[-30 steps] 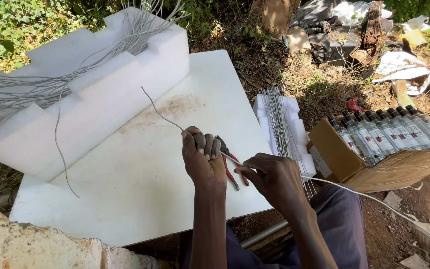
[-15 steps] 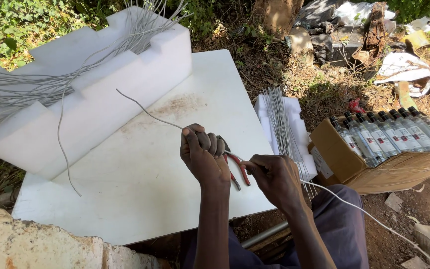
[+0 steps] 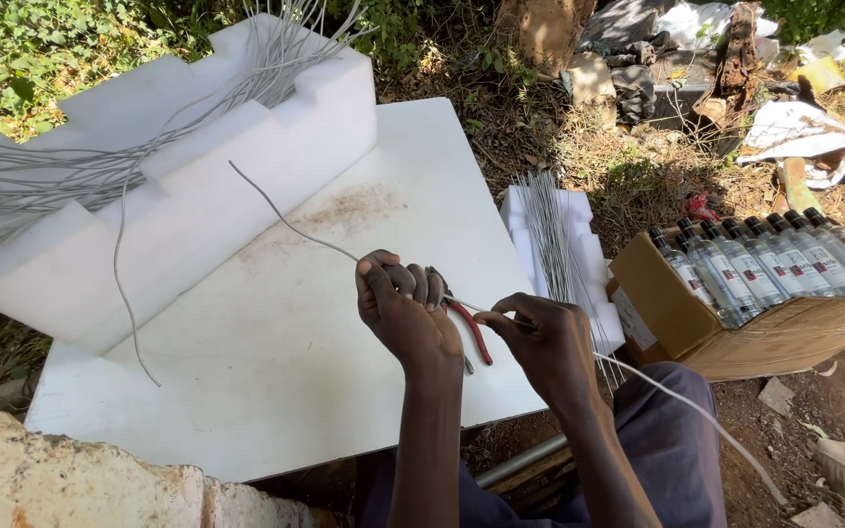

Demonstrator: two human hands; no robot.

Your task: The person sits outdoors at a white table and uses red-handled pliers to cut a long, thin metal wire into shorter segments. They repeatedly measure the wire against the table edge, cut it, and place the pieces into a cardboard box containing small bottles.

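1. Head view: the grey wire now reaches farther up and to the left over the white surface than half a second ago, so more of it has been fed through the hands.
2. The left hand is clenched on the wire and on red-handled pliers, whose handles stick out toward the right hand.
3. The right hand pinches the same wire just beside the left; the rest trails off past the person's knee to the lower right.
4. The longer free end suggests a piece being measured off for a cut.
5. A cardboard box to the right holds a row of capped bottles, upright and packed close.
6. A stepped white foam block carries a sheaf of loose wires; a smaller foam piece holds straight cut lengths.
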